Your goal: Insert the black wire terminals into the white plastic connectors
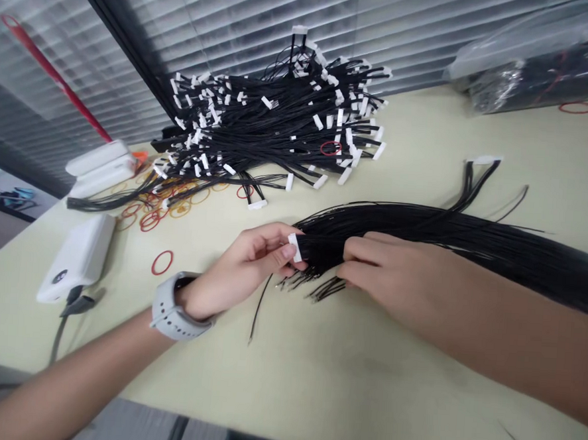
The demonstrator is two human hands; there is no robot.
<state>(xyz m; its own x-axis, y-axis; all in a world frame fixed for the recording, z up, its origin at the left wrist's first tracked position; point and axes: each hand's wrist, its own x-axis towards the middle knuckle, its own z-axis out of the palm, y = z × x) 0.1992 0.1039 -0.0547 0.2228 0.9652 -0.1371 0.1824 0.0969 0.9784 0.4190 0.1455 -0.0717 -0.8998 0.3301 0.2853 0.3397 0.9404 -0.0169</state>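
My left hand (256, 261) pinches a white connector (295, 248) between thumb and fingers, with black wires running rightward from it. To its right, my right hand (376, 261) has its fingers closed around some black wires. A long bundle of loose black wires (501, 249) lies under and behind my right hand and runs to the right edge. Loose wire ends (327, 290) stick out below the fingers. One single wire (255, 320) hangs down beside my left hand. Another white connector (485, 160) with black wires rests on top of the bundle.
A large pile of black cables with white connectors (270, 125) lies at the back, by the blinds. Red and yellow rubber bands (152, 220) are scattered left. A white power bank (78, 256) with a cable and a plastic-wrapped bundle (546, 76) also rest on the table (314, 380).
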